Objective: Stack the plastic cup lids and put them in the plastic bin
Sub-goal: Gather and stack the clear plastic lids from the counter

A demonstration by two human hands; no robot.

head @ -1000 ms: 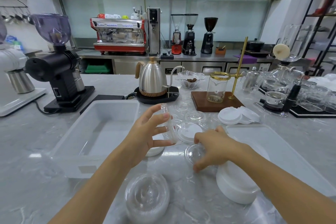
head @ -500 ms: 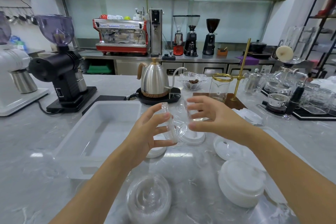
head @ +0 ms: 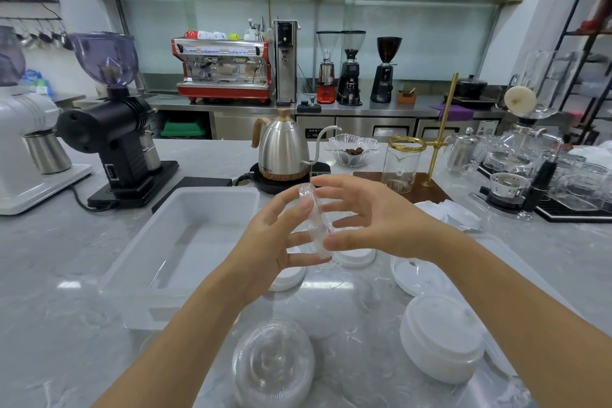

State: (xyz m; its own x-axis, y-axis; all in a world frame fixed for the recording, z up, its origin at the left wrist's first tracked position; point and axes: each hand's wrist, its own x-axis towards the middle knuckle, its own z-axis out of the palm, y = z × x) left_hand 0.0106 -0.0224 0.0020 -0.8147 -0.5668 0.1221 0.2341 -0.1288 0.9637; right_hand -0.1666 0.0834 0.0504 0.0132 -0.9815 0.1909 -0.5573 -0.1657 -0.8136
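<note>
Head view query: hands status?
Reply: left hand and right hand both pinch small clear plastic lid stack above surface, beside white bin. Align rims squarely before pressing.

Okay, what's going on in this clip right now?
A person is gathering clear plastic cup lids at a marble counter. The left hand and right hand hold a small stack of them on edge, above the counter beside the white plastic bin, which looks empty. Another clear lid stack and a white lid stack sit on the counter nearer the person.
</note>
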